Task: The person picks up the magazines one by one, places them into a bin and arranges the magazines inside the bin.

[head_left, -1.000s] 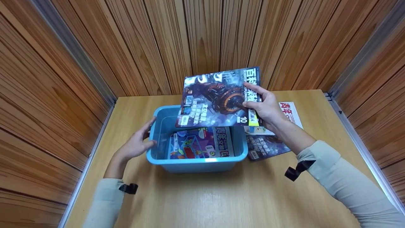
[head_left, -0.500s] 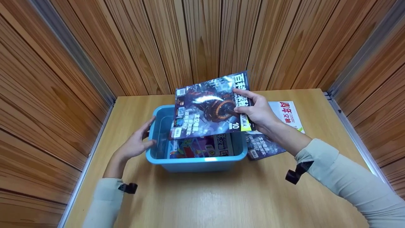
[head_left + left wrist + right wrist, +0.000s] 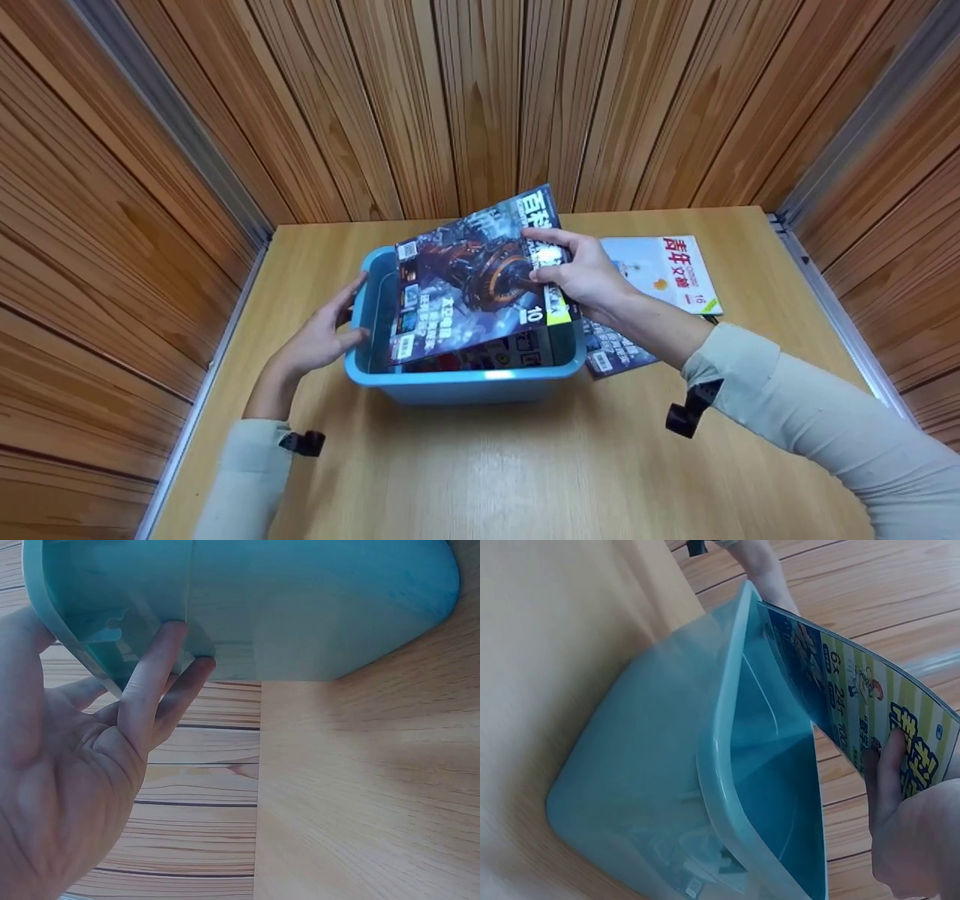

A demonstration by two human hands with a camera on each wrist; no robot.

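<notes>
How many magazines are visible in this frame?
4: one in the right hand tilted over the blue bin, one inside it, two stacked on the table right of it. More may be hidden.

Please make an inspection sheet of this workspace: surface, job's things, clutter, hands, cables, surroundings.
Surface: wooden table, bare in front of the bin.
Job's things: blue bin with a magazine lying inside; a dark magazine tilted, its low end inside the bin.
Clutter: two more magazines lying right of the bin, overlapping.
Hands: right hand grips the dark magazine's edge; left hand, fingers straight, touches the bin's left wall.
Cables: nothing seen.
Surroundings: wood-panel walls on three sides.
</notes>
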